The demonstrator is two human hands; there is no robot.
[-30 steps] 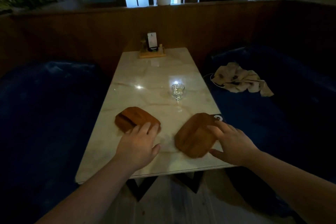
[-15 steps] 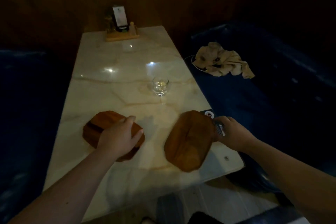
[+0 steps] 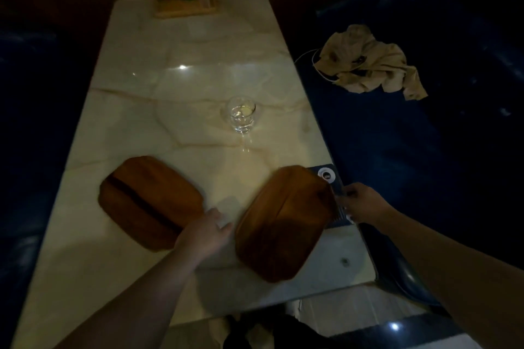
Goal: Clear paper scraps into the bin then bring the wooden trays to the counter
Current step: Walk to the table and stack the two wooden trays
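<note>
Looking down at the marble table point(image 3: 136, 110), you have two wooden trays near the edge closest to you. The left tray point(image 3: 144, 201) lies flat at about 9 o'clock from the table's near centre. The right tray point(image 3: 283, 221) sits at about 3 o'clock, angled with its long axis running from 1 o'clock to 7 o'clock, and its far right corner covers part of a dark card point(image 3: 330, 178) at the table's right edge.

Your left hand point(image 3: 207, 232) lies between the two trays, fingers loosely spread and pointing toward 2 o'clock. Its fingertips are just beside the right tray's left edge; you cannot tell whether they touch it, and the hand holds nothing that shows. It overlaps the near right corner of the left tray.

Your right hand point(image 3: 363, 201) is curled at the right tray's right edge, at 3 o'clock from that tray, fingers closed around something at the rim; whether that is the tray or the card under it is not clear in this dim light.

A glass point(image 3: 241, 114) stands at 12 o'clock from the trays, well apart. A holder point(image 3: 185, 5) sits at the table's far end. A cloth point(image 3: 368, 62) lies on the blue seat point(image 3: 425, 150) at 2 o'clock.
</note>
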